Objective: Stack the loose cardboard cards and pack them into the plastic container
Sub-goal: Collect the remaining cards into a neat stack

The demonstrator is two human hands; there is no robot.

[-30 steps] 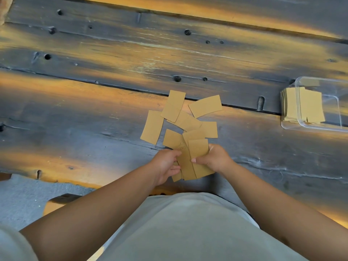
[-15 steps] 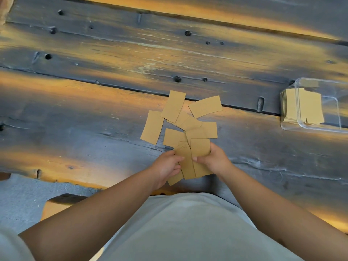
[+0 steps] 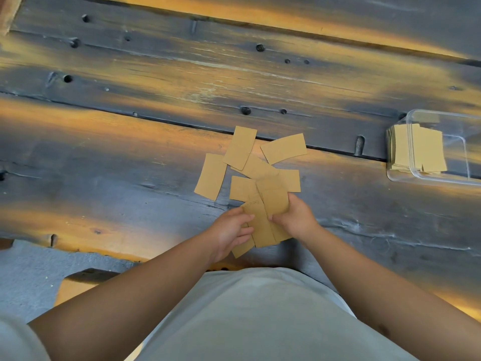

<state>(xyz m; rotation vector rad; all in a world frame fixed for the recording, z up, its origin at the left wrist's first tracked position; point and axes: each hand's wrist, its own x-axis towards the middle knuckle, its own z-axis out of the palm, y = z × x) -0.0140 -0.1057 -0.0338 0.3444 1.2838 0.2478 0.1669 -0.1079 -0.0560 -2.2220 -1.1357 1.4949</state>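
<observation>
Several loose brown cardboard cards (image 3: 240, 149) lie scattered and overlapping on the dark wooden table (image 3: 130, 165), just beyond my hands. My left hand (image 3: 230, 231) and my right hand (image 3: 295, 218) both grip a small uneven bunch of cards (image 3: 263, 222) near the table's front edge. The top card in my right hand reaches up over the pile. A clear plastic container (image 3: 442, 175) sits at the far right, with a stack of cards (image 3: 416, 147) standing inside its left end.
The table is made of worn planks with knot holes and a long seam (image 3: 156, 121) running across. Its front edge (image 3: 78, 250) drops to a grey floor (image 3: 23, 277) at the lower left. My grey shirt fills the bottom of the view.
Both hands slid slightly away from me with the bunch. My right hand drew another card from the pile onto the bunch. The scattered cards and container stayed put.
</observation>
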